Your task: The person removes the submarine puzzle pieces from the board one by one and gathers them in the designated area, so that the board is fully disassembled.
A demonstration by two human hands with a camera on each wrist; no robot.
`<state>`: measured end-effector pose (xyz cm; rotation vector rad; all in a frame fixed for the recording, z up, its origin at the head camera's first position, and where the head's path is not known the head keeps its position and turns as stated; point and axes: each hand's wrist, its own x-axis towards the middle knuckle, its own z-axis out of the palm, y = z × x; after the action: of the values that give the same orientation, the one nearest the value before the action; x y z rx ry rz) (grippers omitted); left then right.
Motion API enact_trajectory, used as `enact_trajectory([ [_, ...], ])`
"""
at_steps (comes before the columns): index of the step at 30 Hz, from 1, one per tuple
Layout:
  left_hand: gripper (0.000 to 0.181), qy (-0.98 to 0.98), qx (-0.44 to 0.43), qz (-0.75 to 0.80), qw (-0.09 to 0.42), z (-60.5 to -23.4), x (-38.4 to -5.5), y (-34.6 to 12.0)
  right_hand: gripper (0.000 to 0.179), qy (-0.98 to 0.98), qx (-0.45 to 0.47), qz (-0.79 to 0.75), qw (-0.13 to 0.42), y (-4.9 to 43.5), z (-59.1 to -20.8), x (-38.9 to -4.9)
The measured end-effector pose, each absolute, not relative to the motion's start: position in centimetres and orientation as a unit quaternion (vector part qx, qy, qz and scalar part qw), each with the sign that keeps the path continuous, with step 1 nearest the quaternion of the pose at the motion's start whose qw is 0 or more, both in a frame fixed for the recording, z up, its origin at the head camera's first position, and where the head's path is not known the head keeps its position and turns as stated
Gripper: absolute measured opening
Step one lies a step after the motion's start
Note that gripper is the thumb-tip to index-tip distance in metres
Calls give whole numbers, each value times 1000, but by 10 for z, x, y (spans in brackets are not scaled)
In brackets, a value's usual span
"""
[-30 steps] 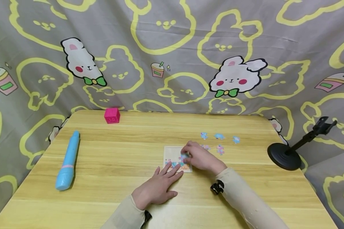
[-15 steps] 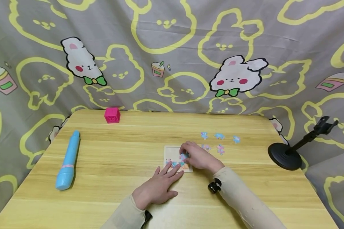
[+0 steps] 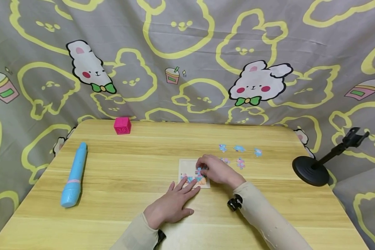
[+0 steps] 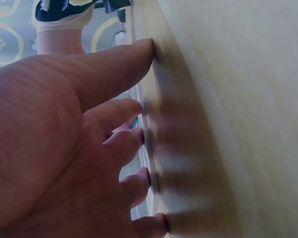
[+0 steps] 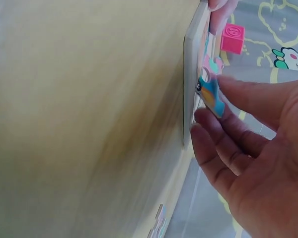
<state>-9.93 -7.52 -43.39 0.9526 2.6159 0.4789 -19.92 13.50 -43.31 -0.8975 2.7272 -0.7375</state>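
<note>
A small square jigsaw tray (image 3: 187, 168) lies mid-table, with joined colourful pieces along its near side. My left hand (image 3: 170, 208) rests with spread, straight fingers on the tray's near edge and the pieces there. In the left wrist view, its fingertips (image 4: 141, 136) line up along the tray's edge. Over the tray's right side, my right hand (image 3: 218, 170) pinches a jigsaw piece. The right wrist view shows this blue and orange jigsaw piece (image 5: 212, 96) tilted between thumb and fingers, close to the tray's surface. Part of the picture is hidden under both hands.
Several loose jigsaw pieces (image 3: 239, 148) lie to the right, beyond the right hand. A blue toy microphone (image 3: 73, 177) lies at the left, with a pink cube (image 3: 122, 125) at the back. A black stand (image 3: 310, 170) is at the right edge. Patterned fabric (image 3: 187, 62) hangs behind.
My right hand has shifted slightly left, and the jigsaw piece in its fingers has turned, uncovering more of the pink and blue piece below. My left hand has stayed in place.
</note>
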Motion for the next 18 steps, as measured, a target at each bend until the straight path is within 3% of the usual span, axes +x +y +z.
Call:
enact_trajectory([
  [18,67,918,324,166,159,-433,-98,-74,14,907,-316,-263,90,136,-431,-201],
])
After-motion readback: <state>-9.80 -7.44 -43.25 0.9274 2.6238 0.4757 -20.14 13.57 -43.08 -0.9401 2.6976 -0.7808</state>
